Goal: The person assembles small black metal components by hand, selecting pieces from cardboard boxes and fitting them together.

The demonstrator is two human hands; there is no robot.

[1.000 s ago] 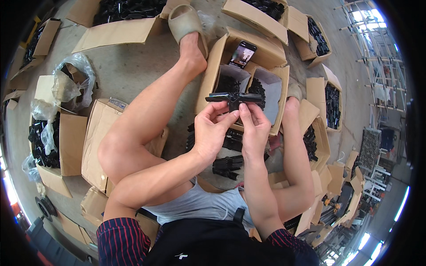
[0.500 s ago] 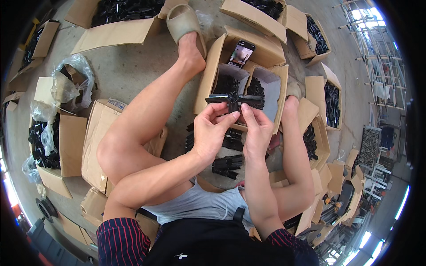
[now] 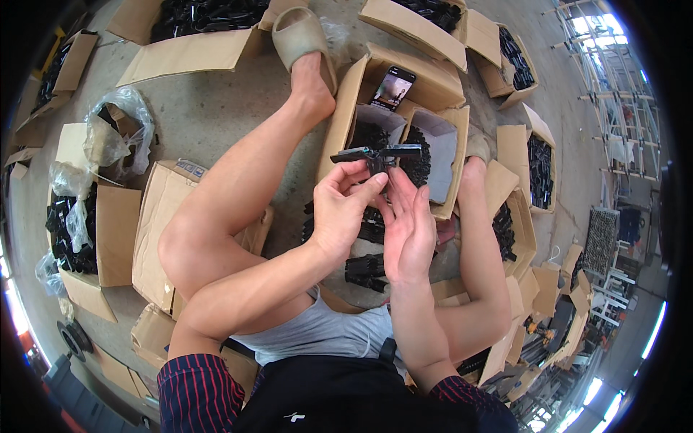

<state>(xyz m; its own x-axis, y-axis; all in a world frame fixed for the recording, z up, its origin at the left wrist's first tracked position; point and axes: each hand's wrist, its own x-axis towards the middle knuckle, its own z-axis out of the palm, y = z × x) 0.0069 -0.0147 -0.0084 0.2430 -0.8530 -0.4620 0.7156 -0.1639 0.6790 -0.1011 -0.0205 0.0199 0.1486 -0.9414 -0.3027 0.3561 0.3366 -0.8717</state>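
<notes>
A black T-shaped plastic part (image 3: 395, 151) is held level over the divided carton, its long bar running left to right. My left hand (image 3: 341, 213) pinches its short stem between thumb and fingers. Just right of the stem, my right hand (image 3: 410, 229) has its palm turned up and its fingers stretched out; the fingertips are close under the part, and whether they touch it I cannot tell. Beneath lies the open carton (image 3: 453, 189) with two grey-lined compartments holding small black pieces. More black parts (image 3: 366, 268) lie in bundles on the floor between my legs, partly hidden by my hands.
A phone (image 3: 393, 88) leans inside the carton's far end. Open boxes of black parts stand around: a box (image 3: 189, 58) at far left, another (image 3: 119, 234) with plastic bags (image 3: 119, 133), and one (image 3: 512, 169) at right. Metal racks (image 3: 613, 101) stand at far right.
My right hand has let go of the stem, opened and turned its palm up. The black part has shifted slightly left and up, still in my left hand.
</notes>
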